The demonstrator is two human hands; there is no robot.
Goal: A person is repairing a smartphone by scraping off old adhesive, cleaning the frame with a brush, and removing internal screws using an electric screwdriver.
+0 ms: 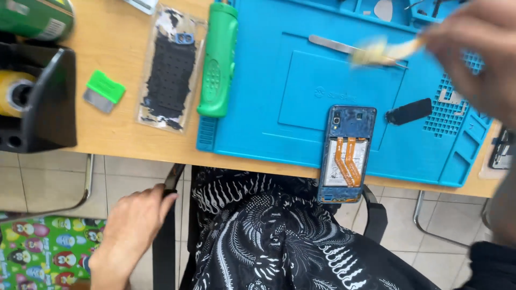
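My right grip pinches a blurred brush over the blue mat holding an opened phone; my left grip clasps the chair arm below the wooden desk.

Mat centre lies open between green tool and opened phone.

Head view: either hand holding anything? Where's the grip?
The right hand grips a blurred, pale brush-like tool by its handle end, over the blue mat. The left hand grasps the chair's armrest, below the table edge.
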